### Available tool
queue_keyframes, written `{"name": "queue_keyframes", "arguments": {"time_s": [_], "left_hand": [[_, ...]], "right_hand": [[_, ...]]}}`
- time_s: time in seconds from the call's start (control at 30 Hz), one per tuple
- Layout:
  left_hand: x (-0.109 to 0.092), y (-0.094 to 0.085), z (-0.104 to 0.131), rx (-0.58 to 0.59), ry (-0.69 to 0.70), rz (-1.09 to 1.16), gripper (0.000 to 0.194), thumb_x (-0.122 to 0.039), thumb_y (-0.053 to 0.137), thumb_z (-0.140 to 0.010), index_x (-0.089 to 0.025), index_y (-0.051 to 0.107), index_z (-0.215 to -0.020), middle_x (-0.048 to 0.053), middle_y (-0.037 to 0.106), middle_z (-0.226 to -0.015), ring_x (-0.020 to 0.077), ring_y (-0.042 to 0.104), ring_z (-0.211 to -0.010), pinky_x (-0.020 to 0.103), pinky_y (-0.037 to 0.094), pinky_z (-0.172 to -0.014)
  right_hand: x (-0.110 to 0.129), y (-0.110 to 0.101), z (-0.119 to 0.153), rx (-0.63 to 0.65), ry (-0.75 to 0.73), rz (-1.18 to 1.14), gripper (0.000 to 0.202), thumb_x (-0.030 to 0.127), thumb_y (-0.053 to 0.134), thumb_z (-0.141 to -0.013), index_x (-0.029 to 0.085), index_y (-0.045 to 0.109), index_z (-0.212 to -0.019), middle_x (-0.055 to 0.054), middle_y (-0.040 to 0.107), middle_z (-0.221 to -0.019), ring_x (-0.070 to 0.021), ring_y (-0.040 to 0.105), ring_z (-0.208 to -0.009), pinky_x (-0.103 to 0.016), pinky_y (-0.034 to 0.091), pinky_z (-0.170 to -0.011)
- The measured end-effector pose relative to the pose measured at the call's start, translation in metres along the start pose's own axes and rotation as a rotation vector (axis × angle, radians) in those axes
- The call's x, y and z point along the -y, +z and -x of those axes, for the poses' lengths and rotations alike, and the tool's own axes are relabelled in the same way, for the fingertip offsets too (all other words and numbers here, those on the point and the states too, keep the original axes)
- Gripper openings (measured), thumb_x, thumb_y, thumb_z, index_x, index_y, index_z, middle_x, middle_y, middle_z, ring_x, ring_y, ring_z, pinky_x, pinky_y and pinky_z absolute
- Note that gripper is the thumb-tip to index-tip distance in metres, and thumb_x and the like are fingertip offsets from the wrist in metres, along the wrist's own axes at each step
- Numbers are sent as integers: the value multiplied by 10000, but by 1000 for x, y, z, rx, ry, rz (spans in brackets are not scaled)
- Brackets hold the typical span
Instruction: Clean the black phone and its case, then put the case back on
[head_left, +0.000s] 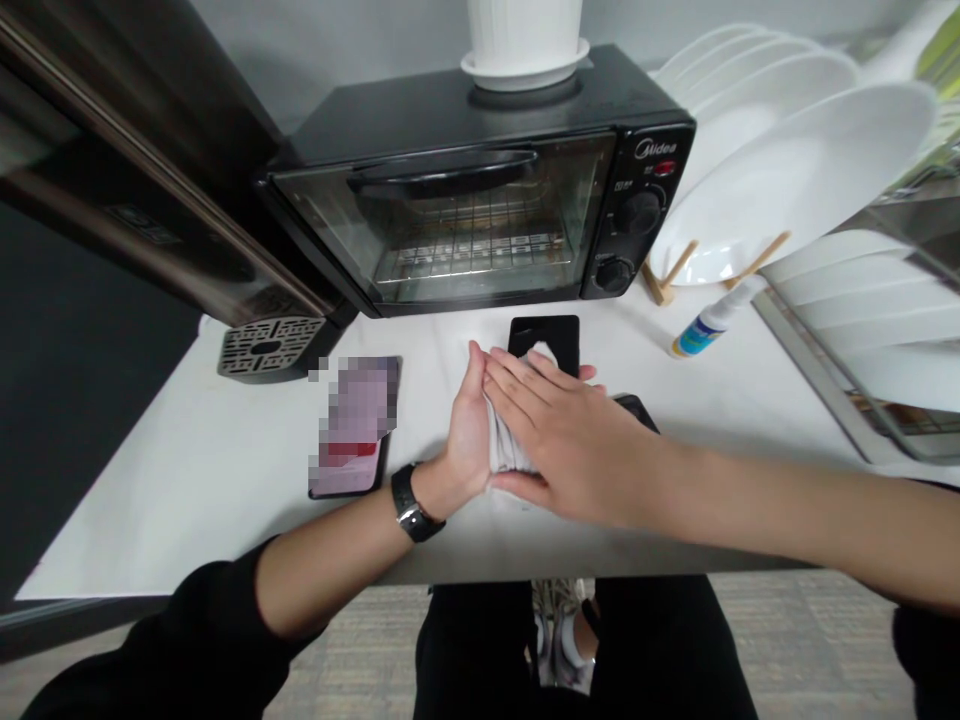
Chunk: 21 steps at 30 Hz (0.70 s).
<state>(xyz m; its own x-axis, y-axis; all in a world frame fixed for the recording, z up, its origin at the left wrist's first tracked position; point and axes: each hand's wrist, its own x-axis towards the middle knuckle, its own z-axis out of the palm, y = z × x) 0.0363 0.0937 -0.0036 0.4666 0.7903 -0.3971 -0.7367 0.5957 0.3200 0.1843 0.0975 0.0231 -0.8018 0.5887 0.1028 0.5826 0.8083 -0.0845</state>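
Observation:
A light grey-white cloth (pixel 510 445) is folded between my two hands above the counter. My left hand (pixel 469 430), with a black watch on its wrist, supports the cloth from below and from the left, its thumb pointing up. Across the top lies my right hand (pixel 562 430), fingers straight and together, pressing on the cloth. Whether anything else is inside the cloth is hidden. Just beyond my fingers is a flat black object (pixel 547 335), partly covered by them. Another dark object (pixel 636 410) shows partly past my right hand.
A phone (pixel 356 425) with a lit screen lies left on the white counter (pixel 247 480). Behind stands a black toaster oven (pixel 480 230) bearing a white pot (pixel 525 35). To the right are a small spray bottle (pixel 705 328) and racked white plates (pixel 817 170); a dispenser's drip tray (pixel 270 345) is left.

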Motion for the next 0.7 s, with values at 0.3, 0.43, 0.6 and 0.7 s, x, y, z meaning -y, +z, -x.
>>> {"name": "queue_keyframes", "arguments": {"time_s": [0.3, 0.43, 0.6, 0.7], "left_hand": [[3, 1, -2, 18, 18, 20, 784, -700, 253, -1052, -124, 596, -1459, 150, 771, -1186, 317, 726, -1176, 452, 513, -1085], [1, 1, -1, 29, -7, 28, 727, -677, 265, -1063, -154, 615, -1426, 132, 782, -1146, 311, 747, -1122, 461, 530, -1062], [0, 2, 0, 9, -35, 42, 743, -684, 233, -1064, -159, 603, -1439, 131, 775, -1170, 309, 740, -1144, 464, 520, -1078], [1, 2, 0, 33, -37, 44, 811, -747, 265, -1029, -137, 595, -1449, 146, 761, -1218, 318, 711, -1210, 443, 507, -1101]], "right_hand": [[7, 4, 3, -39, 56, 14, 770, 473, 432, -1047, -108, 379, -1550, -318, 292, -1658, -412, 261, -1584, -537, 251, -1300], [-10, 4, -1, -62, 115, -9, 796, 509, 383, -1063, -104, 339, -1568, -313, 240, -1676, -390, 236, -1597, -548, 241, -1303], [-10, 3, -1, -45, 180, -19, 810, 499, 398, -1052, -133, 338, -1554, -345, 221, -1665, -426, 194, -1598, -581, 223, -1299], [8, 4, 2, -18, 13, -31, 856, 510, 499, -1018, -120, 322, -1570, -324, 215, -1676, -397, 215, -1602, -525, 233, -1311]]}}
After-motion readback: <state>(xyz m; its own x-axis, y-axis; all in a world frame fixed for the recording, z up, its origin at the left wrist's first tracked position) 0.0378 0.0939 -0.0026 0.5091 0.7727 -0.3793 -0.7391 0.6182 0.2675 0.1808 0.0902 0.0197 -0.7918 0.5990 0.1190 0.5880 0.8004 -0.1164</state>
